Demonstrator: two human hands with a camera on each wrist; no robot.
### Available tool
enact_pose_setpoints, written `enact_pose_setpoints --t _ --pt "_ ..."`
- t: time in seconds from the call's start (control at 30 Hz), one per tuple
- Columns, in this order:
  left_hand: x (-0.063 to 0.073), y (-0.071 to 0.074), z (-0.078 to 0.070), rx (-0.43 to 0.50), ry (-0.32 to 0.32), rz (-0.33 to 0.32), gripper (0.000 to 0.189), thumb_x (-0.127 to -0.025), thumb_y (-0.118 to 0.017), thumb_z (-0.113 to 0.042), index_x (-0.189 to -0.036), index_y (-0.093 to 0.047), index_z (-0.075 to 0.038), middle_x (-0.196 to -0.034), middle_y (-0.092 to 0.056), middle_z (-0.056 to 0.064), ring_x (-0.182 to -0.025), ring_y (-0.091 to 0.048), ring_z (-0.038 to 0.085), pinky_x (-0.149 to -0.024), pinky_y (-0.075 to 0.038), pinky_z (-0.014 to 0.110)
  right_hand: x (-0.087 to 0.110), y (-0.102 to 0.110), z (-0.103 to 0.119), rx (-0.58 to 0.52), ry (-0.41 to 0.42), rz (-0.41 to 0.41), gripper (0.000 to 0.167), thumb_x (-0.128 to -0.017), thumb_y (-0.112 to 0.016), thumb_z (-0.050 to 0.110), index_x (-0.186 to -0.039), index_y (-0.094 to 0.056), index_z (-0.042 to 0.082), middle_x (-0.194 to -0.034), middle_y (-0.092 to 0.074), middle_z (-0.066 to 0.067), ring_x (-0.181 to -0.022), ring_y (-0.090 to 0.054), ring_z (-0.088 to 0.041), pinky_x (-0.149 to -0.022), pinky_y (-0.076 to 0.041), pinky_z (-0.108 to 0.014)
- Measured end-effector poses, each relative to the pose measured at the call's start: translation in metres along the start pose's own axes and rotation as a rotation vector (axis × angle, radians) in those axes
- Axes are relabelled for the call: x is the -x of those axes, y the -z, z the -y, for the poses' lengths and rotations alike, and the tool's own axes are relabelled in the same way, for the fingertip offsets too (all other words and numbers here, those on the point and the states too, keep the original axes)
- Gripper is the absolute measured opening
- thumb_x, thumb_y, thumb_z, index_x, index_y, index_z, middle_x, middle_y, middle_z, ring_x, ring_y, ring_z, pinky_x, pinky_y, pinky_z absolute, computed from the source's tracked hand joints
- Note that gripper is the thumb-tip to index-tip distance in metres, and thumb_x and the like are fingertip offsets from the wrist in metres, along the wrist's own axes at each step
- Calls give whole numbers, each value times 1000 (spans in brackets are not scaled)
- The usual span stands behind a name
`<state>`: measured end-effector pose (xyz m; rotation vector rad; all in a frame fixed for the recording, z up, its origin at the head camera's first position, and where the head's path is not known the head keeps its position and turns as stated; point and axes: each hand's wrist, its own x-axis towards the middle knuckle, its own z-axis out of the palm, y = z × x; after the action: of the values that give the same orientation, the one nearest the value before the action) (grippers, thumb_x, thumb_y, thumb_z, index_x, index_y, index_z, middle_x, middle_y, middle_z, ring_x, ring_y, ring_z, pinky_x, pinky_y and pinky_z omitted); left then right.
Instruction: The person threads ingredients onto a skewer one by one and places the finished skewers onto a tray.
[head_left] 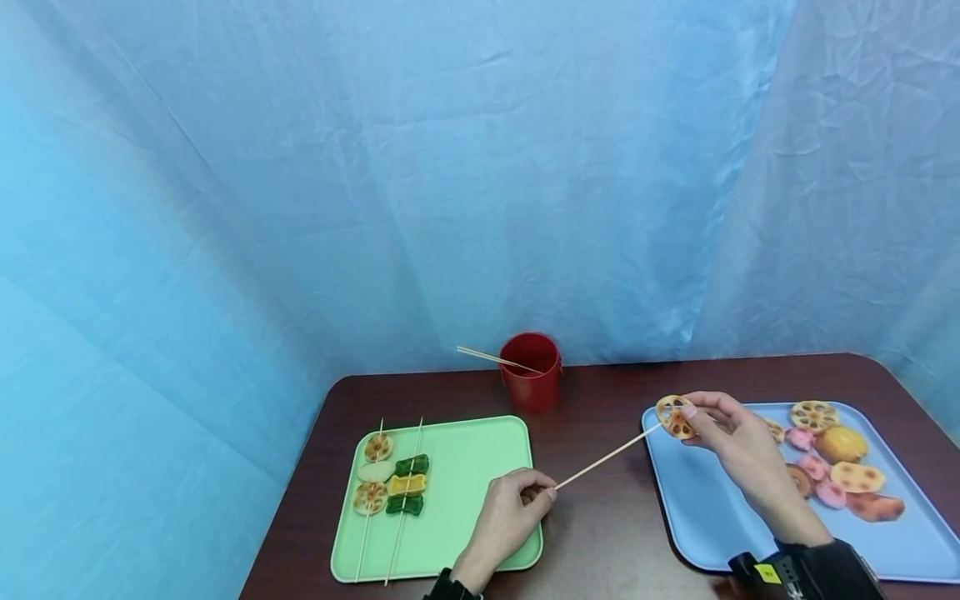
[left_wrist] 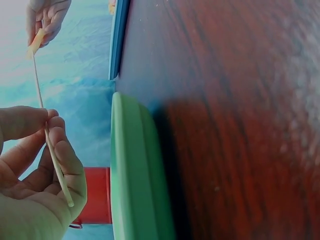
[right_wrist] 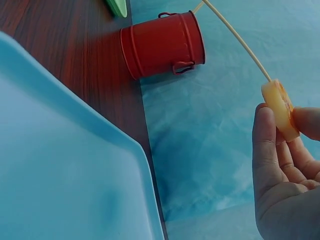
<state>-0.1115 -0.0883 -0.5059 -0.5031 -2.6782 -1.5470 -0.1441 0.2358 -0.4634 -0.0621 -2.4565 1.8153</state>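
My left hand (head_left: 508,518) pinches a thin wooden skewer (head_left: 609,456) between thumb and fingers, close to the right edge of the green tray (head_left: 480,467). The skewer's lower end lies across the palm in the left wrist view. Over the left part of the blue tray (head_left: 697,508), my right hand (head_left: 746,454) holds a lotus root slice (head_left: 673,418) by its edge, thumb against fingers. The skewer's far tip meets the slice's rim (right_wrist: 276,95); how deep it goes in cannot be seen.
Two loaded skewers lie on the green tray, one with lotus root slices (head_left: 371,498), the other with green pieces (head_left: 405,505) and a yellow one (head_left: 407,485). A red bucket (head_left: 531,387) holding skewers stands behind. More food pieces, including a yellow one (head_left: 842,444), sit on the blue tray.
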Motion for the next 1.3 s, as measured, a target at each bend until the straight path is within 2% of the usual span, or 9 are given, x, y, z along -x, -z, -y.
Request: enact_pose_setpoints --t 0.07,0.3,0.4,0.53,0.67,0.8,0.93,1.13,1.3 --pt "1 1 1 7 8 1 8 -94 -72 -12 -95 -79 -8 -79 -66 -12 -69 -57 -2 -65 -49 19 0 -1 -1 -4 6 5 51 -106 -58 38 -133 -54 -4 -109 -68 5 -90 -67 1 -75 -60 -28" --pt "3 1 2 16 3 -5 6 -94 -73 -11 -94 -79 -9 -79 -67 -10 -69 -57 -1 -64 -49 18 1 -9 -6 -2 16 35 46 -107 -57 33 -133 -56 -5 -116 -68 -15 -87 -69 -4 -74 -61 -30" --pt "3 -2 3 20 -11 -8 7 -93 -72 -9 -95 -79 -10 -79 -66 -11 -69 -57 -2 -64 -50 19 3 -13 -5 -10 1 63 49 -107 -57 35 -134 -55 -5 -115 -68 -17 -89 -70 -6 -76 -61 -33" --pt "3 -6 3 16 -20 -21 9 -93 -71 -10 -97 -79 -12 -79 -66 -12 -71 -58 -3 -64 -51 19 4 -17 -6 -45 -48 85 56 -106 -58 41 -137 -55 -5 -117 -69 -15 -92 -70 -7 -80 -61 -35" --pt "2 -9 3 -1 -33 -44 7 -95 -72 -12 -96 -80 -11 -80 -67 -10 -72 -58 -2 -66 -51 19 5 -22 -8 -106 -97 98 61 -104 -61 43 -139 -54 -6 -115 -72 -7 -93 -70 -8 -81 -60 -32" --pt "1 -12 0 1 -27 -48 7 -96 -73 -13 -94 -79 -10 -79 -68 -9 -72 -58 -2 -66 -51 19 6 -29 -10 -163 -123 105 58 -104 -63 38 -136 -57 -10 -105 -74 2 -90 -71 -8 -80 -60 -31" --pt "1 -15 -4 24 8 -42 8 -96 -73 -13 -93 -79 -10 -77 -67 -10 -68 -57 -3 -64 -49 18 8 -36 -10 -190 -116 104 51 -104 -64 33 -130 -59 -12 -101 -75 2 -88 -71 -9 -80 -60 -34" --pt "-3 -20 -9 68 49 -32 11 -96 -71 -12 -94 -78 -5 -75 -65 -12 -64 -53 -4 -61 -46 17 10 -43 -10 -167 -118 98 46 -104 -63 35 -119 -64 -9 -118 -71 -9 -89 -70 -8 -79 -60 -34" --pt "-7 -25 -11 91 23 -37 10 -95 -71 -14 -94 -79 -8 -74 -64 -12 -62 -52 -4 -59 -46 16 11 -46 -9 -162 -135 107 44 -104 -64 38 -113 -67 -5 -129 -67 -15 -92 -69 -7 -79 -60 -33"
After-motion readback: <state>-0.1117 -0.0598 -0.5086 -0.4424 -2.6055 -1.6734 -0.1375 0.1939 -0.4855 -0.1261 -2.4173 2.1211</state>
